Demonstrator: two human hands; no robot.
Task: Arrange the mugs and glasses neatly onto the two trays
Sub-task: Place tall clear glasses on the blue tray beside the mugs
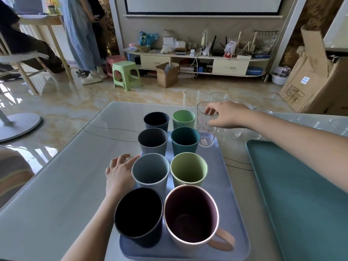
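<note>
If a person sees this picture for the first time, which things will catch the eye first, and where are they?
The eye falls first on the coloured mugs standing in two rows on the blue-grey tray in the middle of the table. Next comes the right hand, with its grip on the rim of a printed glass at the tray's far right corner. The teal tray on the right carries nothing in view.

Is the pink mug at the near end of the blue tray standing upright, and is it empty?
Upright and empty. The pink mug stands on the blue tray with its mouth facing up, and its bare bottom is visible inside.
</note>
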